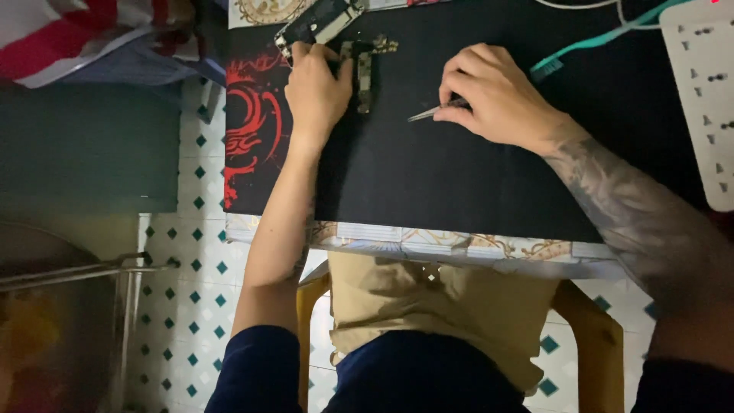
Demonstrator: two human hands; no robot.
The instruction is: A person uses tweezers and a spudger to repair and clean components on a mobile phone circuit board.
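Currently, my left hand [315, 88] rests palm-down on the black mat [459, 176] that covers the surface. Its fingers are curled and pressed onto a small dismantled phone part [364, 73], a narrow metallic strip lying upright on the mat just right of my knuckles. Whether the fingers pinch this part or only hold it flat, I cannot tell.

Just above my left hand, an opened phone body [317, 23] lies tilted at the far edge of the mat, with its dark inner side showing. My fingertips touch its lower corner.

My right hand [497, 99] is well right of the part, resting on the mat. Its fingers are closed narrowly around thin metal tweezers [428, 113]. The tips of the tweezers point left, towards the part, and stop short of it; they lie close to the mat.

Beyond my right hand, a teal-handled brush [596, 42] lies slanted on the mat, with its bristle end near my knuckles. A white power strip [707, 99] occupies the right edge of the surface, and a white cable [573, 4] runs along the far edge.

The left margin of the mat carries a red printed pattern [248, 130]. A patterned tile edge [459, 246] of the surface shows below the mat. The floor [191, 291] at the left has white tiles with small teal diamonds.
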